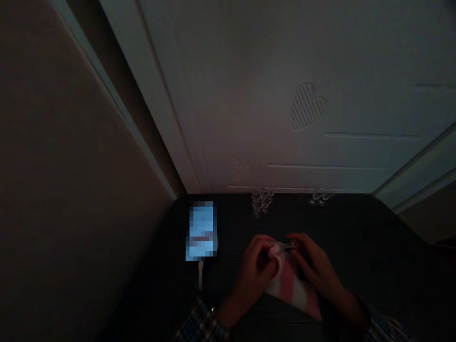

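Observation:
My left hand (pixel 253 263) is closed around the bunched top of a pink-and-white striped cloth (pixel 292 287), whose lower part hangs down to the right between my hands. Pinched between the fingertips of my right hand (pixel 318 268) is a small clear, shiny piece (pixel 284 246), which touches the cloth near my left thumb. The dim light hides its exact shape. Beyond my hands, at the back of the dark table (pixel 235 285), stands a cluster of small clear pieces (pixel 261 202). A second, smaller cluster of clear pieces (pixel 320 196) is farther right.
A lit phone (pixel 201 231) lies left of my hands, its screen blurred, with a white charging cable (pixel 200 275) plugged into its lower end. A white panel (pixel 249 95) with carved hearts rises behind the table. A wall (pixel 71 190) borders the left side.

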`<state>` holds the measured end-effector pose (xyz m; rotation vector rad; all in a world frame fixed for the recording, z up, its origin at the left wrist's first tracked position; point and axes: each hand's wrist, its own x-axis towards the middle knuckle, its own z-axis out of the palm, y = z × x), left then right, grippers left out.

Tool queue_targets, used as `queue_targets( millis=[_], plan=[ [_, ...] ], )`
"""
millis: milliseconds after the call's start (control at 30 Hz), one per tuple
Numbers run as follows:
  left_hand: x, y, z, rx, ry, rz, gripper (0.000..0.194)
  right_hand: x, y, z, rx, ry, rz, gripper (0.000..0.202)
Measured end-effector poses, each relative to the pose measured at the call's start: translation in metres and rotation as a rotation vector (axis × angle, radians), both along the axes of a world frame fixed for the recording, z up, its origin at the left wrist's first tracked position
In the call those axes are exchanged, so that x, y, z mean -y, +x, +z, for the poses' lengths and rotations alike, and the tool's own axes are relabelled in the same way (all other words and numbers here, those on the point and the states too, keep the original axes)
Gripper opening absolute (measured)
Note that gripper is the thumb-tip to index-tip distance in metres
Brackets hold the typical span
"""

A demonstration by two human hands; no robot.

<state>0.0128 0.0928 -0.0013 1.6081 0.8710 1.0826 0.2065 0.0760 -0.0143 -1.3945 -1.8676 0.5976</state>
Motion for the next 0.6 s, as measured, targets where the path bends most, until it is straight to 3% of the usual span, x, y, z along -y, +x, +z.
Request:
queue_targets(
  millis=[200,300,500,600],
  plan=[
    [-0.005,-0.001,-0.009,0.045,-0.095,-0.024,0.017,0.003,0.003,-0.005,0.033,-0.009,0.014,0.031],
    [-0.004,-0.004,-0.01,0.035,-0.102,-0.035,0.016,0.008,0.003,-0.005,0.026,0.094,0.01,0.029],
    [-0.002,-0.01,0.005,-0.003,-0.117,-0.026,0.017,0.003,-0.008,-0.01,-0.093,0.171,0.155,0.024],
    [-0.002,-0.01,0.012,-0.021,-0.114,-0.006,0.015,0.0,-0.013,-0.006,-0.121,0.049,0.193,0.029]
  ],
)
